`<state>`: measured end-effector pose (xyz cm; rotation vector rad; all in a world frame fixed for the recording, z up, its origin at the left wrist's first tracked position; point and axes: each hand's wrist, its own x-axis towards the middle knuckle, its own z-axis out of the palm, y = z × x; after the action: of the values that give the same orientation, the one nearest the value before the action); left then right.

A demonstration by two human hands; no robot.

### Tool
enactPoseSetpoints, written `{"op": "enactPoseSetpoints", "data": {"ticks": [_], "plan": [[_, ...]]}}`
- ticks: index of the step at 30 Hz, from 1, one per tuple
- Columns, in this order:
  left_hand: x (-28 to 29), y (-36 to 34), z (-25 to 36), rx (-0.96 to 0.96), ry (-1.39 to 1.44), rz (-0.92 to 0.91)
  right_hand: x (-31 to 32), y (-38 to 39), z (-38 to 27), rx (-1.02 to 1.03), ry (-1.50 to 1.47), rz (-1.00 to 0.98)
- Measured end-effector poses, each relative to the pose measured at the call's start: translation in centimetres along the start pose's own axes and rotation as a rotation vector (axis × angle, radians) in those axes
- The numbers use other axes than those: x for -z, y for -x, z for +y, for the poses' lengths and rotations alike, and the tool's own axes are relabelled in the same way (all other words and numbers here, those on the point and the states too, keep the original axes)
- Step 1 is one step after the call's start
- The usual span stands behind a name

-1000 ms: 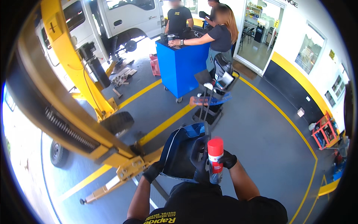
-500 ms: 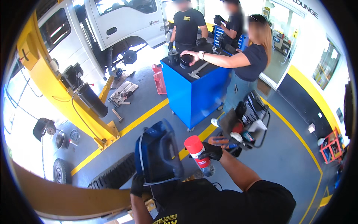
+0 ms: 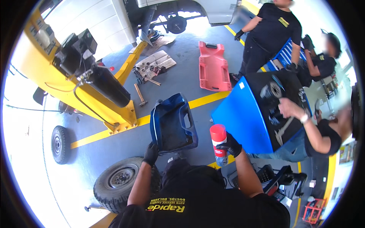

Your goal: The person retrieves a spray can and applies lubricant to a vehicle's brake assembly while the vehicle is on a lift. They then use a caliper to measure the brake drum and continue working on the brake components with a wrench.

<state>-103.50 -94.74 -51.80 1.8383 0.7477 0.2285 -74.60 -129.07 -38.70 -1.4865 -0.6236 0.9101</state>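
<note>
My left hand [image 3: 151,154], in a black glove, grips the near left edge of a dark blue plastic pan [image 3: 170,131] that looks cut from a jug, with a handle opening on its right side. The pan is held up over the floor, and its inside faces me. My right hand [image 3: 231,145], also gloved in black, is closed round a spray can [image 3: 218,136] with a red cap and a red and white body. The can is nearly upright, to the right of the pan and apart from it. Its lower end looks dark and shiny.
A blue tool cart [image 3: 243,116] stands at right, three people around it. A yellow lift post [image 3: 110,114] rises at left. A truck wheel [image 3: 121,176] lies near my left arm. A red creeper [image 3: 213,68], a hammer [image 3: 140,95] and parts on cardboard [image 3: 156,62] lie ahead.
My view has swung, so the cart and people appear farther right and the creeper and wheel show more fully. Both hands keep their hold on the pan and the spray can.
</note>
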Motion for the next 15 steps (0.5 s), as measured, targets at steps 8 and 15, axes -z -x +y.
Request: {"op": "enactPoseSetpoints", "data": {"ticks": [8,15], "plan": [[7.1,-25.3,5.6,0.015,-0.083,-0.006,7.6,-22.8,-3.7,-0.011,-0.088,0.132],[6.4,-52.9,9.6,-0.147,-0.332,-0.001,15.2,-47.5,0.5,0.173,0.128,0.403]]}}
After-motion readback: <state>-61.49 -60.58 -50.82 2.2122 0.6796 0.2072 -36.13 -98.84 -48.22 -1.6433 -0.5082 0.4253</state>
